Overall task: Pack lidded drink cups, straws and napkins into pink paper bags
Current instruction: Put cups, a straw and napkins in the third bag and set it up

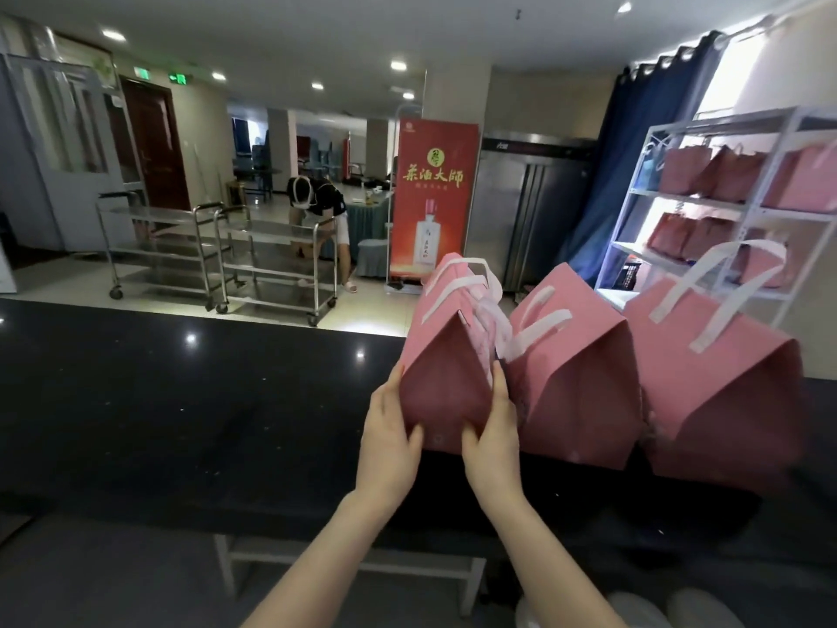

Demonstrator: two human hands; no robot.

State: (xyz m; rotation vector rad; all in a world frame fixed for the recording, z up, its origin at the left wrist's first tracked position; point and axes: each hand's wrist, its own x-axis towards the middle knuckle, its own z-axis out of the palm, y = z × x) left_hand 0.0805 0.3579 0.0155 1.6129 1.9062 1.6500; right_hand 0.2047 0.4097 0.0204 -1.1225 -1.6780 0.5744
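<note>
— So, what are the hands doing?
— Left hand [389, 439] and right hand [491, 439] press the pink bag [446, 392] between them. Fingers lie nearly straight along its sides, thumbs on its near face. It stands on the black counter [181, 401], leftmost of three.
— Which step?
— Probably lining up a packed bag. Next it needs squaring against the second bag [575, 378] without crushing the paper.
— Its look?
— Peaked top, white handles [457, 287] flopped over, contents hidden. More bags sit on the far right shelf [754, 210].
</note>
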